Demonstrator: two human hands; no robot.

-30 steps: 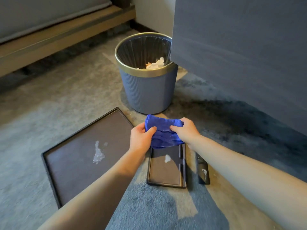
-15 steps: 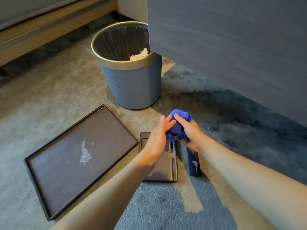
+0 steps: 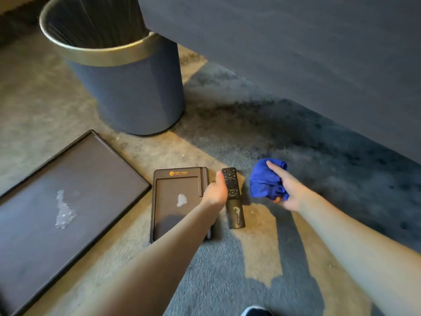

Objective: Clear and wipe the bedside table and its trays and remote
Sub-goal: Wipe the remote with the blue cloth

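Right hand (image 3: 288,190) fingers grip bunched blue cloth (image 3: 265,182) just right of remote (image 3: 234,199); left hand (image 3: 216,192) at remote's left edge, fingers hidden, can't tell.

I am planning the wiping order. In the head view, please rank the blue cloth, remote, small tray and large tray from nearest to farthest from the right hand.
1. Blue cloth, held in the right hand.
2. Remote, just to the left of it.
3. Small tray, further left.
4. Large tray, far left.
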